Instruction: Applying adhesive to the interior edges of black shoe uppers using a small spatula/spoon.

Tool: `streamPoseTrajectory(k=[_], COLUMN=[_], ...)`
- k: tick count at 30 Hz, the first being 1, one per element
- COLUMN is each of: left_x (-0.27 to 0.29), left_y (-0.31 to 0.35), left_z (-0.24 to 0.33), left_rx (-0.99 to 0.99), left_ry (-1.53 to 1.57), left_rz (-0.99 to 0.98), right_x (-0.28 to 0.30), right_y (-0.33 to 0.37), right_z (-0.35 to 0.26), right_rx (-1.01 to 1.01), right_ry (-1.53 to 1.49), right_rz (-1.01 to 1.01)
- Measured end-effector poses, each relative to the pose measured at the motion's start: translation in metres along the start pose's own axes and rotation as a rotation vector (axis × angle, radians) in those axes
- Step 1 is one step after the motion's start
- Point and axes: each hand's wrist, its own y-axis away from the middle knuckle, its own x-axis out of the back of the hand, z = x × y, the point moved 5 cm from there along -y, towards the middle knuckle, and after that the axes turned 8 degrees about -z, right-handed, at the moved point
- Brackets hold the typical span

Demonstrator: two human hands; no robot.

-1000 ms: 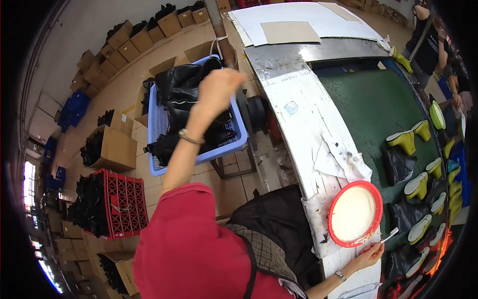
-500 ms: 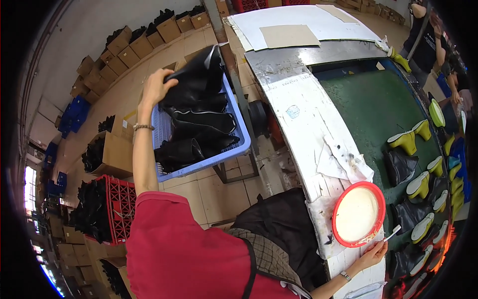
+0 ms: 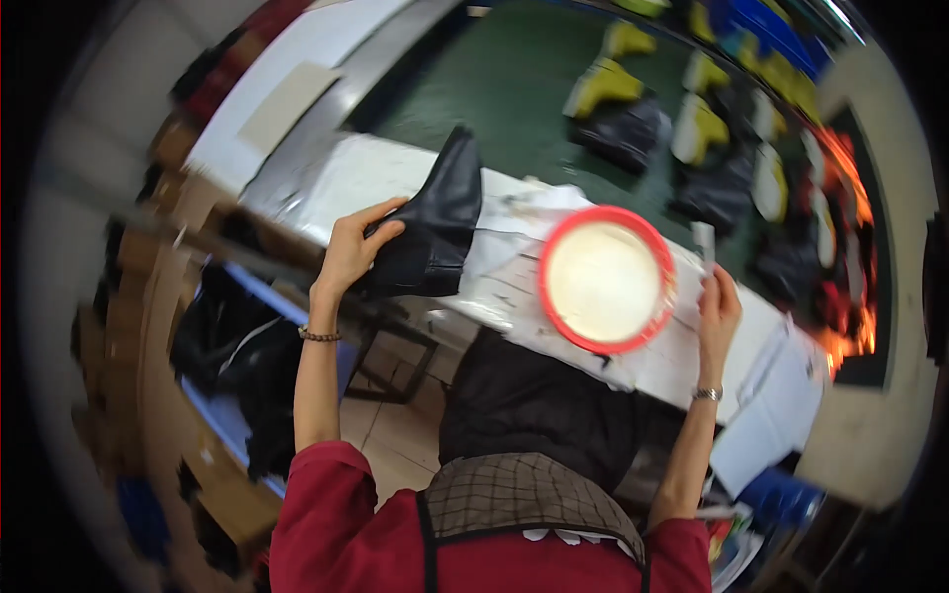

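The left hand (image 3: pixel 348 249) is gripping 1 black boot (image 3: pixel 435 232) over the edge of the white board (image 3: pixel 371 173); the right hand (image 3: pixel 722 308) is pinching 1 white brush (image 3: pixel 705 242) beside the red bowl (image 3: pixel 605 346), where pale liquid (image 3: pixel 603 282) is sitting.

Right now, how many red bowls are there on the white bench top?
1: the red bowl stands between the black boot in the left hand and the right hand.
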Motion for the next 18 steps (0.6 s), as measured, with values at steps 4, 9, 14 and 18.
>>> streamPoseTrajectory(k=[4, 9, 14, 18], left_x=[-0.051, -0.108, -0.110, -0.066], left_y=[-0.040, -0.064, -0.056, -0.054], left_z=[0.005, 0.042, 0.067, 0.050], left_rx=[-0.244, -0.168, -0.151, -0.242], left_ry=[-0.477, -0.580, -0.563, -0.259], left_rz=[-0.017, -0.020, -0.107, 0.123], right_x=[-0.009, -0.011, -0.024, -0.024], right_y=[0.022, 0.036, 0.048, 0.060], right_z=[-0.094, -0.115, -0.130, -0.135], right_rx=[0.179, 0.217, 0.348, 0.297], right_ry=[0.416, 0.722, 0.950, 0.789], right_rz=[-0.143, -0.164, -0.237, -0.276])
